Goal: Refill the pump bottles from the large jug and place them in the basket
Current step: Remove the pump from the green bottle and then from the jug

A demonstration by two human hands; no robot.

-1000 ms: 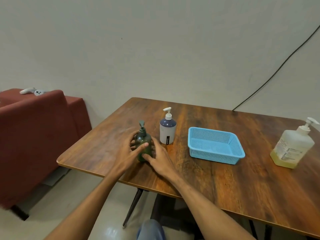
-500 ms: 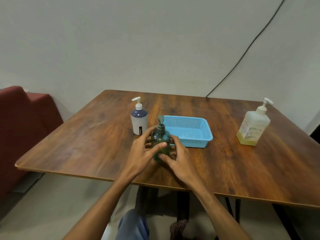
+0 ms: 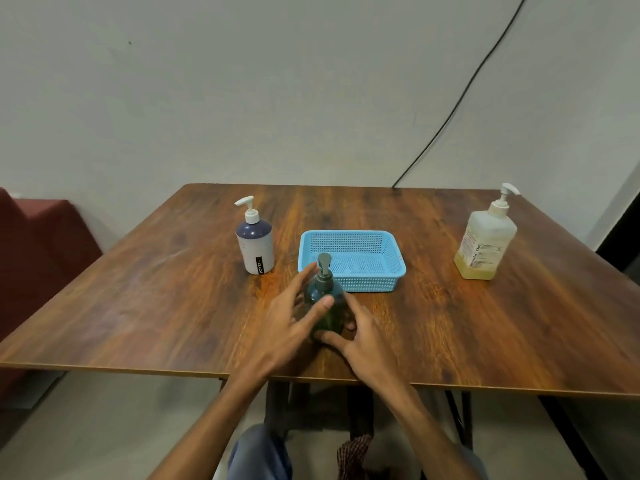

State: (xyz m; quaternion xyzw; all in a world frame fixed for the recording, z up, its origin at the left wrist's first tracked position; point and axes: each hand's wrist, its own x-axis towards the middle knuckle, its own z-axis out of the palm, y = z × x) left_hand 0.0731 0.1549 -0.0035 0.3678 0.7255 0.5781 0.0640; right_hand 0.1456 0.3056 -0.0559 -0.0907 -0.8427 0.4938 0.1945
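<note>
A dark green pump bottle (image 3: 324,289) stands upright on the wooden table (image 3: 156,306), just in front of the left corner of the empty blue basket (image 3: 349,234). My left hand (image 3: 294,327) holds it, thumb across the front and fingers behind. My right hand (image 3: 363,341) grips its lower right side, thumb at the base. A white bottle with a navy top and white pump (image 3: 255,245) stands left of the basket. At the far right stands the large clear jug (image 3: 486,244) with a pump top; yellowish liquid sits low in it.
A red sofa (image 3: 41,258) sits beside the table's left edge. A black cable (image 3: 450,116) runs down the wall to the table's back edge. My knees show below the near table edge.
Both hands have moved the green bottle rightward, from left of the white bottle to in front of the basket. The view has swung right, so the sofa is mostly out of frame.
</note>
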